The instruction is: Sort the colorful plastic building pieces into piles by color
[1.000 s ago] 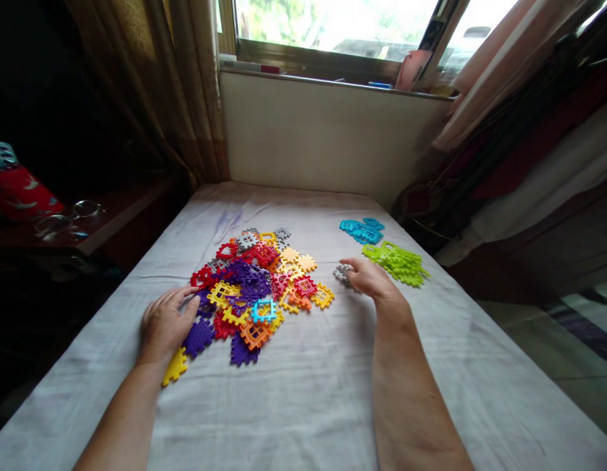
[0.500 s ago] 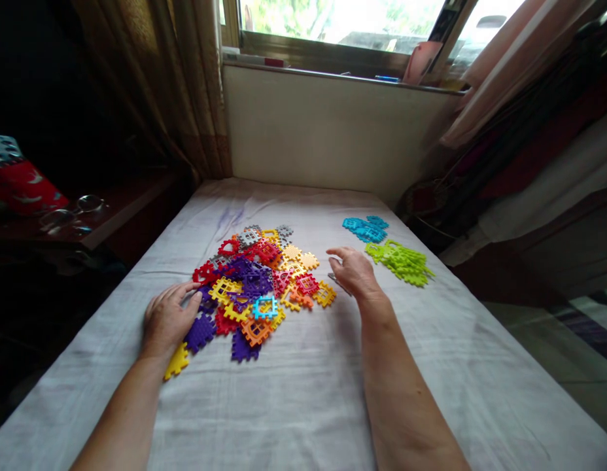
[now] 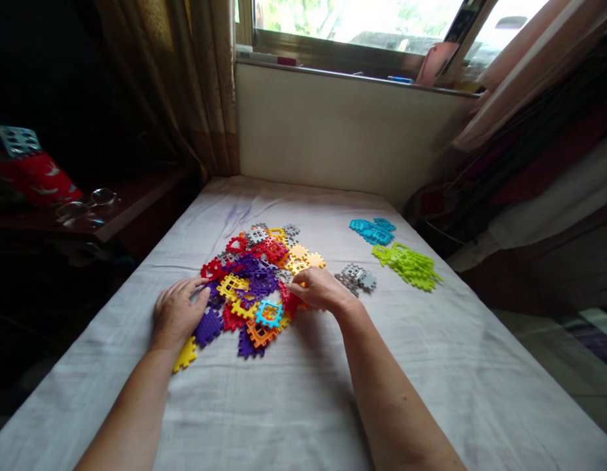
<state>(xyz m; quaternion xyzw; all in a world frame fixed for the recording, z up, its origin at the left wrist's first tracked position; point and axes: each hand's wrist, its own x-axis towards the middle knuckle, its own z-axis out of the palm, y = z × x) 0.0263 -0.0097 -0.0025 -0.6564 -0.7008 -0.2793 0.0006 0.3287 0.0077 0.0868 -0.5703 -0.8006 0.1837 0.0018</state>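
tiles (image 3: 208, 327) look light and stiff, grab notched rims. left hand (image 3: 180, 313) toward surface (image 3: 284, 412)'s left edge, thumb apart; right hand (image 3: 324, 289) pinching? can't tell.

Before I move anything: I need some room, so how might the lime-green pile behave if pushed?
The lime-green pile will probably spread rather than move as one, since its pieces overlap loosely. The pieces look thin and plastic, so they're likely light and fairly stiff. Rolling seems unlikely: they are flat, with toothed edges.
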